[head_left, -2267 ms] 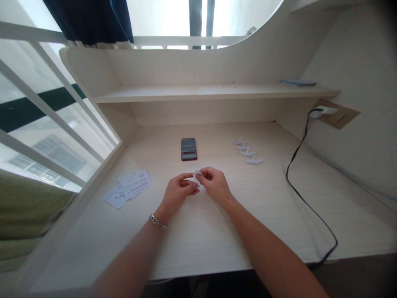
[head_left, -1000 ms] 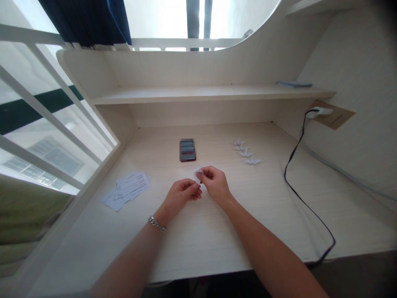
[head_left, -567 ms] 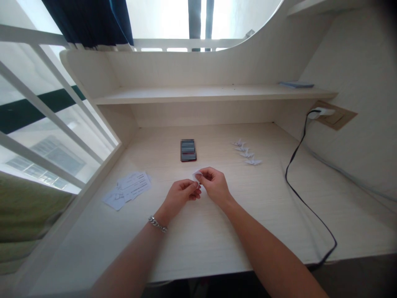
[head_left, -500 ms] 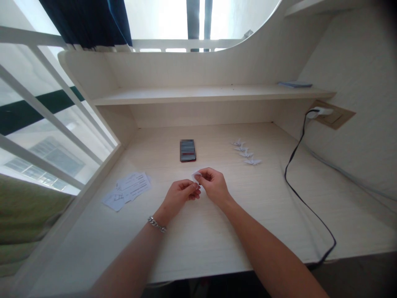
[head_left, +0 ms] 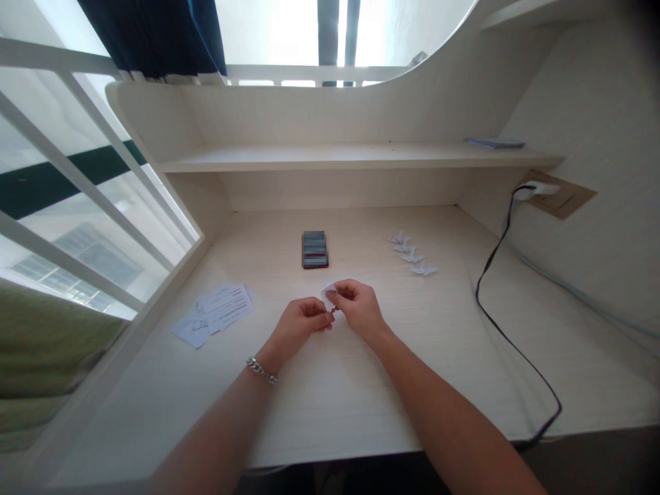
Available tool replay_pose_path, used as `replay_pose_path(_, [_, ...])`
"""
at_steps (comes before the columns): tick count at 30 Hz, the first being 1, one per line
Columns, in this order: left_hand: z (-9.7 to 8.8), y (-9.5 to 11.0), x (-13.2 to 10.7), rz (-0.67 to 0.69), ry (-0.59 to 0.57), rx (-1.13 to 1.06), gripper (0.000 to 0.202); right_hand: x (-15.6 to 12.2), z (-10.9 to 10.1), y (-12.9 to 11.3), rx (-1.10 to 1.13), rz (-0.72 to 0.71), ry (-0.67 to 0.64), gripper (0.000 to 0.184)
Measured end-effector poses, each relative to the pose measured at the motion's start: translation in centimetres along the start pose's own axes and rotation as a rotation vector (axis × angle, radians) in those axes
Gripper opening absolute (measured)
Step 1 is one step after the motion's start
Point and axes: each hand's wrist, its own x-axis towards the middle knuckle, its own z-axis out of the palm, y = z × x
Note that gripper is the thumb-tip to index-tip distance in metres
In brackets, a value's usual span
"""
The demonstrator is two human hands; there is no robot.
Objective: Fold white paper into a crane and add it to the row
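Observation:
A small folded piece of white paper point(head_left: 326, 294) is pinched between both hands over the middle of the desk. My right hand point(head_left: 357, 302) grips its upper part between thumb and fingers. With fingers curled and thumb pressed in, my left hand point(head_left: 308, 317) closes on the lower edge; much of the paper is hidden there. Several white folded paper cranes point(head_left: 412, 256) sit in a slanting row to the right, beyond my hands. A dark phone-like rectangle point(head_left: 315, 250), its screen blurred, lies just past my fingers.
Printed paper sheets point(head_left: 219, 311) overlap on the desk's left side. A black cable point(head_left: 498, 320) runs from a wall socket point(head_left: 559, 194) down over the right side of the desk point(head_left: 330, 399). A raised shelf point(head_left: 335, 157) spans the back; railing bars point(head_left: 77, 168) stand at left.
The view has shifted slightly, so everything appears a little displaced. Both hands keep their pinch on the paper, with only small finger movement.

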Motion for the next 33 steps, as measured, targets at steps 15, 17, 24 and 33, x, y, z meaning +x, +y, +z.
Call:
replay_pose_path(15, [-1.1, -0.3, 0.3, 0.16, 0.2, -0.111, 0.019, 0.1, -0.4, 0.3, 0.109, 0.14, -0.159, 0.025])
replay_pose_path(17, [-1.1, -0.3, 0.3, 0.157, 0.225, -0.116, 0.016, 0.1, -0.6, 0.1, 0.127, 0.174, -0.196, 0.027])
replay_pose_path(24, [-0.9, -0.2, 0.4, 0.162, 0.25, -0.138, 0.013, 0.0, -0.7, -0.8, 0.249, 0.29, -0.179, 0.027])
replay_pose_path(33, [-0.9, -0.5, 0.6, 0.128, 0.296, -0.102, 0.02, 0.3, -0.4, 0.4, 0.097, 0.243, -0.104, 0.025])
